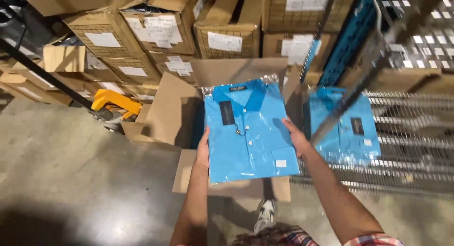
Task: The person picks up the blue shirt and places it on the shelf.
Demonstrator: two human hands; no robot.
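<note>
Centrally, a bagged blue shirt (249, 130) is held flat over an open carton (165, 113). Left hand (203, 149) clasps its left edge, right hand (297, 138) its right edge, fingers closed on plastic. Second bagged shirt (347, 125) lies on the wire rack (416, 132), right of frame.

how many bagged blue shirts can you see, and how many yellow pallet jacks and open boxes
bagged blue shirts: 2, one held in the left hand and right hand at, one on the wire cart
yellow pallet jack: 1
open cardboard box: 1
total: 4
</note>
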